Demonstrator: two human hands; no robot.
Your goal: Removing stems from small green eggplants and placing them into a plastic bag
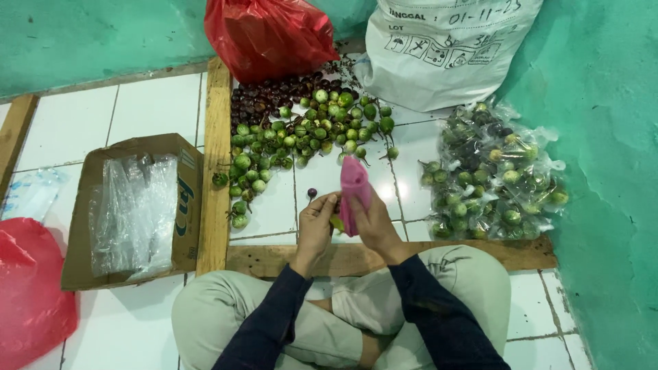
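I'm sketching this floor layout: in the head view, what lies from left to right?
Red plastic bag → cardboard box of clear bags → pile of small green fruits → pink cloth → packed bags of fruit.

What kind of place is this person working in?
Probably a small produce-sorting and packing corner on a tiled floor: a heap of small green fruits, filled clear bags, and a box of empty plastic bags.
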